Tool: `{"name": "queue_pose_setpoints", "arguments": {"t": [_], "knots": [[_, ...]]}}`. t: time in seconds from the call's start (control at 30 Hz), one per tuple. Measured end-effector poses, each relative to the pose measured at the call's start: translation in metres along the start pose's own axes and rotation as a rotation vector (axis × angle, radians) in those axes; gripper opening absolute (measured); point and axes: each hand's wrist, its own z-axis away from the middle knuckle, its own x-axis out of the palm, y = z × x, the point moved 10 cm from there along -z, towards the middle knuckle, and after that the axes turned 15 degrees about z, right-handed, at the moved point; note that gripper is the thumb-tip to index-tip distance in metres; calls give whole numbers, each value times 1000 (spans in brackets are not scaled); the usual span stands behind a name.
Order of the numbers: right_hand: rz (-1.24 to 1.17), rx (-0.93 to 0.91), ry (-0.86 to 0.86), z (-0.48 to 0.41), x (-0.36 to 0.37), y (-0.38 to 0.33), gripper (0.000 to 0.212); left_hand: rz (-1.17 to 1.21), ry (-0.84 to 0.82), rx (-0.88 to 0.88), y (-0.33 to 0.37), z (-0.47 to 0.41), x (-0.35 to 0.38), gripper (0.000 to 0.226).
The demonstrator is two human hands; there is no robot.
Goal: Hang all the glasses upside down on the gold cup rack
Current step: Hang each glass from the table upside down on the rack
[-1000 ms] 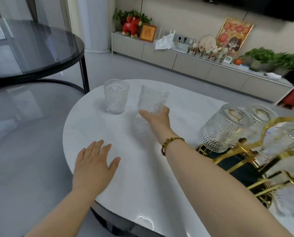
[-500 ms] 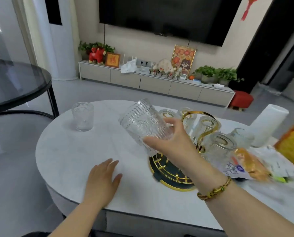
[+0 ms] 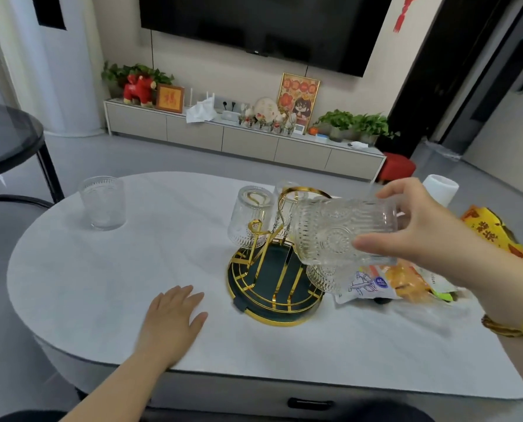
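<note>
My right hand (image 3: pixel 418 236) grips an embossed clear glass (image 3: pixel 336 233), tipped on its side with the mouth facing left, just above the right side of the gold cup rack (image 3: pixel 272 287). The rack has a round dark-green base with gold wire arms. Upside-down glasses hang on it: one at the left (image 3: pixel 249 217), one at the back (image 3: pixel 287 196) and one low on the right (image 3: pixel 322 277), partly hidden by the held glass. Another glass (image 3: pixel 102 202) stands upright at the table's far left. My left hand (image 3: pixel 175 318) lies flat on the white table (image 3: pixel 102 284), fingers apart, holding nothing.
Snack packets (image 3: pixel 388 281) and a yellow bag (image 3: pixel 494 233) lie right of the rack. A white cylinder (image 3: pixel 440 188) stands at the table's far right. A dark glass side table (image 3: pixel 7 138) is at the left. A TV cabinet (image 3: pixel 242 138) runs along the far wall.
My right hand took the glass from the table's far left, lifted it, and carried it right over the rack, tipping it sideways. The view swung right. My left hand stayed flat.
</note>
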Motion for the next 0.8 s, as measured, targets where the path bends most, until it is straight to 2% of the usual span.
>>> {"name": "queue_pose_setpoints", "arguments": {"t": [0.07, 0.17, 0.4, 0.8], "knots": [[11, -4, 10, -7, -3, 1, 85, -15, -7, -1, 1, 0, -1, 46], [31, -17, 8, -16, -3, 4, 72, -5, -21, 13, 6, 0, 0, 47], [43, -78, 18, -31, 9, -1, 57, 144, -93, 207, 67, -9, 16, 55], [172, -163, -91, -51, 66, -16, 72, 69, -151, 250, 74, -16, 29, 48]]}}
